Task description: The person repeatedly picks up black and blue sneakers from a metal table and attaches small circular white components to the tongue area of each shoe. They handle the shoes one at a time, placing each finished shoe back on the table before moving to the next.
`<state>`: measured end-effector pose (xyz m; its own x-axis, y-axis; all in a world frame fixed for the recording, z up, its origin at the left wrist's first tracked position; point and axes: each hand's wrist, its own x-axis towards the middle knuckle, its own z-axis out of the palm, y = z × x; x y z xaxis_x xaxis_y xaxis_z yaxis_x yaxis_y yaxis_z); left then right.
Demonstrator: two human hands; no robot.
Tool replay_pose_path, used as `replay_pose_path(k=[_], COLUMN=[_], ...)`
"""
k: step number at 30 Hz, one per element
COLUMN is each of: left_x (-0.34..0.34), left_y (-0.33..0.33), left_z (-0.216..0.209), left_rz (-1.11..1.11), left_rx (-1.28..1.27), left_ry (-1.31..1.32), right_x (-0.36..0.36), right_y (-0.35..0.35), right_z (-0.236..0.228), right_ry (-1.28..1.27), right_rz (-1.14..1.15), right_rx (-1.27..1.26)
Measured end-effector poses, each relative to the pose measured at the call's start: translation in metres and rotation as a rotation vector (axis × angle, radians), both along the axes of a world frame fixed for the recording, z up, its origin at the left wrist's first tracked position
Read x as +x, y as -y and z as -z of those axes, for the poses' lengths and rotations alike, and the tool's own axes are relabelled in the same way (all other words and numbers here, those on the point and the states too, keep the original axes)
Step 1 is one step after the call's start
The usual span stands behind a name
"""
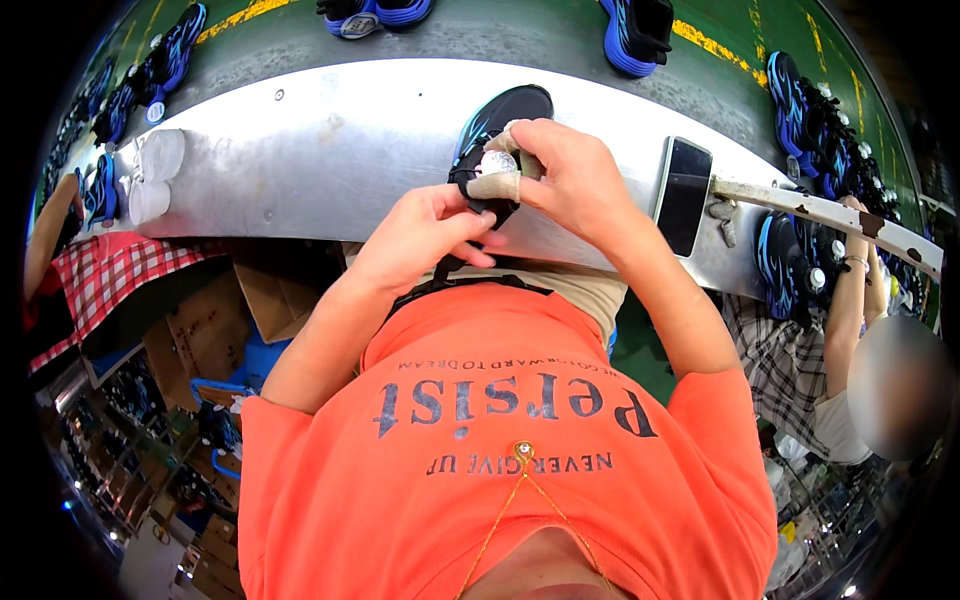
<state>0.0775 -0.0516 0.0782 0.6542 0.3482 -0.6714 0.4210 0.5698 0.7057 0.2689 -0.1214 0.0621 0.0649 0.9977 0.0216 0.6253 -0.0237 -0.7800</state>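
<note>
A black and blue running shoe (514,104) lies on the metal bench in front of me, its toe pointing away and its heel toward my body. A crumpled white wad (497,164) shows in its opening. My right hand (572,178), with beige covers on some fingers, is bent around the opening from the right, fingertips closed at the wad and collar. From the left, my left hand (428,228) grips the heel end of the collar between thumb and forefinger, its other fingers loosely curled. The fingertips partly hide the collar.
A dark phone (684,196) lies right of the shoe, beside a worn white metal bar (830,210). White pads (155,175) rest at the bench's left end. More shoes (638,35) stand on the green line beyond. Co-workers' arms (850,290) reach in at both sides.
</note>
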Motion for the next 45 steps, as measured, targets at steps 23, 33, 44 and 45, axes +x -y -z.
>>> replay_pose_path(k=[23,33,44,45], left_x=[-0.007,-0.011,-0.012,-0.011], left_y=[0.007,0.002,-0.001,-0.001], left_z=[0.006,0.010,0.008,0.008], left_rz=[-0.184,-0.175,-0.163,-0.170], left_rx=[-0.140,-0.172,-0.214,-0.217], left_ry=[0.100,0.113,0.114,0.129], right_x=[0.001,-0.002,-0.006,-0.019], right_y=[-0.005,-0.010,-0.012,-0.005], right_z=[-0.007,0.001,0.001,0.004], right_ry=[-0.187,-0.244,-0.257,-0.271], right_rz=[-0.069,-0.064,-0.058,0.042], right_rx=[-0.079,-0.013,-0.035,-0.036])
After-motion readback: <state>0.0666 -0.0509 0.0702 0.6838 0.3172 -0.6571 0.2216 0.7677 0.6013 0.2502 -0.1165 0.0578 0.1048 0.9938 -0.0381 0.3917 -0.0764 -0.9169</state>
